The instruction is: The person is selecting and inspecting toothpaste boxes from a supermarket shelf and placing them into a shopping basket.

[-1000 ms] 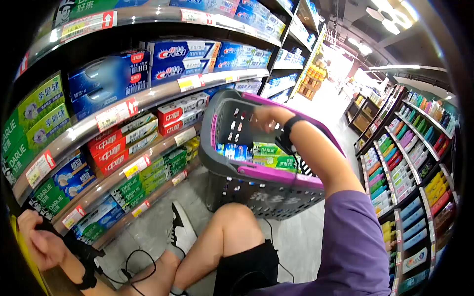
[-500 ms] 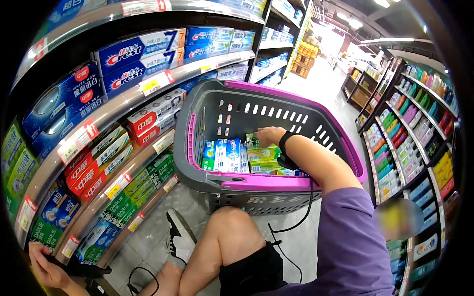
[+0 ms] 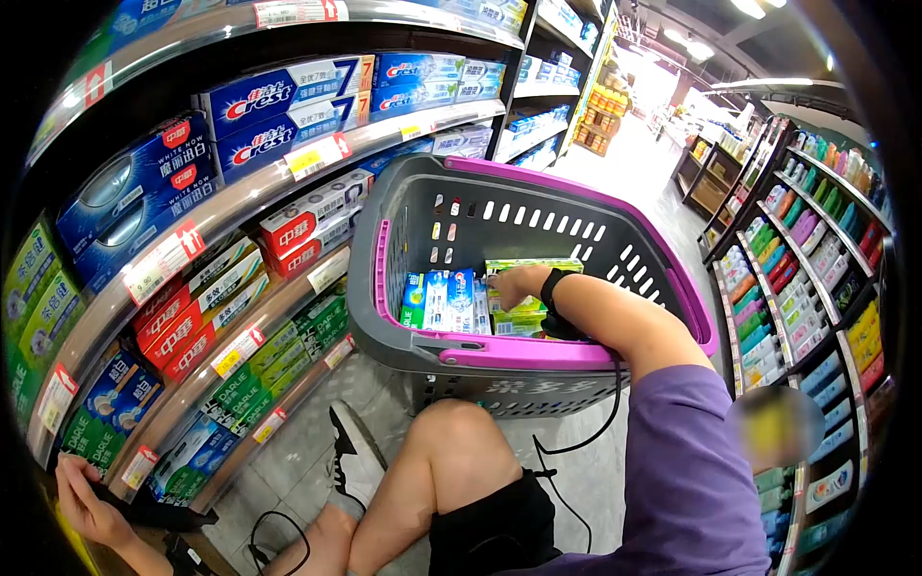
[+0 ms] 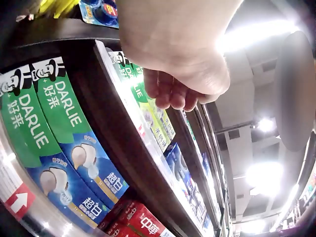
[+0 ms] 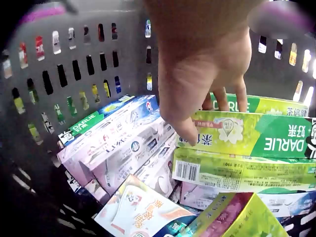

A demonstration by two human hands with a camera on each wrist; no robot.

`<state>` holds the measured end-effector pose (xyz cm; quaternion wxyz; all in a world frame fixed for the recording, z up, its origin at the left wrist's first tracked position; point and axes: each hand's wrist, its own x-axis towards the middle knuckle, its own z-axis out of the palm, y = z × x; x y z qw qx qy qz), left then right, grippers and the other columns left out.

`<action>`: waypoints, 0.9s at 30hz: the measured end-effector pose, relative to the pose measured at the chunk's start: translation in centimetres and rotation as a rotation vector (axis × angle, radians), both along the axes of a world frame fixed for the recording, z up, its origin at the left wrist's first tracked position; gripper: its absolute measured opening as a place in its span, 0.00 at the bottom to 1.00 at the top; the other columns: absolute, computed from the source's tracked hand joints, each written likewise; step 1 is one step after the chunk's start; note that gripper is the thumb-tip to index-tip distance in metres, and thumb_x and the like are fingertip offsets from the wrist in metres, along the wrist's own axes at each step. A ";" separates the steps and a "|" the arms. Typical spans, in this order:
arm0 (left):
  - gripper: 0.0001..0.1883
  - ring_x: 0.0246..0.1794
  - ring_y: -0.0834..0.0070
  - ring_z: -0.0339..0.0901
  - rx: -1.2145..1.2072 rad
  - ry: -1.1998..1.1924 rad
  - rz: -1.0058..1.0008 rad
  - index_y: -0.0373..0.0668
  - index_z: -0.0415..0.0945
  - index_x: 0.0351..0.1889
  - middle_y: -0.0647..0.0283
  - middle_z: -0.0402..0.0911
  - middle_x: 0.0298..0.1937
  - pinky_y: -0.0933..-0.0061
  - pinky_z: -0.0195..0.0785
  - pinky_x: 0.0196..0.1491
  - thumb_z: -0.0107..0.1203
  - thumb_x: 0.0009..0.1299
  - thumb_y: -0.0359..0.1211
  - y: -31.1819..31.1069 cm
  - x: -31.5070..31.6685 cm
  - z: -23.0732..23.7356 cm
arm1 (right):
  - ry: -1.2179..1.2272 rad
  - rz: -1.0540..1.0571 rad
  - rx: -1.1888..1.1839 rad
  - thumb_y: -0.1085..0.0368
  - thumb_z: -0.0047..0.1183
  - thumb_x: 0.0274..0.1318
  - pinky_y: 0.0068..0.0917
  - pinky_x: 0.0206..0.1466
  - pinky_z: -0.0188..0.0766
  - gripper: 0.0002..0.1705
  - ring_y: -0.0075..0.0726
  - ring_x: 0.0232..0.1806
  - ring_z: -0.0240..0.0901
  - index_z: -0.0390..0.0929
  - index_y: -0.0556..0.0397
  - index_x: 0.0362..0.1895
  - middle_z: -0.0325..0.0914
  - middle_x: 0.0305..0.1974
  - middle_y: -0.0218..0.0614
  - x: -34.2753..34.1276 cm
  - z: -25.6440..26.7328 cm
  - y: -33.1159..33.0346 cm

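Observation:
Inside the grey basket (image 3: 403, 355) with magenta handles, my right hand (image 3: 523, 283) reaches down among toothpaste boxes. In the right wrist view the hand (image 5: 202, 69) pinches a green Darlie box (image 5: 232, 133), thumb on its front face and fingers behind it. Another green box (image 5: 207, 170) lies directly below. Blue and white boxes (image 3: 442, 298) stand to the left in the basket. My left hand (image 3: 91, 504) is by the lower shelf, fingers loosely bent and holding nothing; the left wrist view shows this hand (image 4: 177, 64) in front of the shelves.
Shelves of toothpaste run along the left, with Crest boxes (image 3: 259, 115), red boxes (image 3: 202, 317) and Darlie boxes (image 3: 254, 389). My bent leg (image 3: 461, 442) and shoe (image 3: 355, 456) are beside the basket. A black cable (image 3: 586, 437) hangs over its rim. More stocked shelves (image 3: 788, 278) stand at the right.
My right hand has gone from above the basket down into it and now grips a green box. The left hand has stayed at the lower left, while the head view has shifted.

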<state>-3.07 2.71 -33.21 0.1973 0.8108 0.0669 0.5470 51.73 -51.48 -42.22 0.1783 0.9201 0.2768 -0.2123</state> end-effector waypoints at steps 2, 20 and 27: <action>0.17 0.27 0.78 0.56 0.055 -0.057 -0.006 0.35 0.67 0.33 0.65 0.62 0.28 0.72 0.53 0.33 0.38 0.84 0.33 0.1 0.1 -0.1 | -0.011 0.003 -0.011 0.54 0.64 0.45 0.48 0.51 0.76 0.36 0.50 0.51 0.81 0.75 0.52 0.61 0.83 0.49 0.45 -1.0 0.3 0.1; 0.14 0.22 0.80 0.60 0.035 -0.102 0.039 0.32 0.68 0.26 0.64 0.65 0.23 0.76 0.51 0.26 0.44 0.77 0.25 -3.7 1.4 1.6 | -0.105 0.073 0.032 0.55 0.68 0.39 0.46 0.52 0.77 0.32 0.53 0.52 0.80 0.82 0.51 0.53 0.84 0.49 0.47 -2.7 11.9 3.1; 0.12 0.18 0.79 0.61 0.067 -0.057 0.019 0.32 0.70 0.24 0.64 0.65 0.18 0.74 0.49 0.25 0.49 0.72 0.24 -4.5 1.4 2.6 | -0.257 0.098 0.397 0.52 0.74 0.36 0.36 0.46 0.78 0.37 0.43 0.45 0.82 0.78 0.60 0.51 0.84 0.44 0.46 -5.3 27.3 2.4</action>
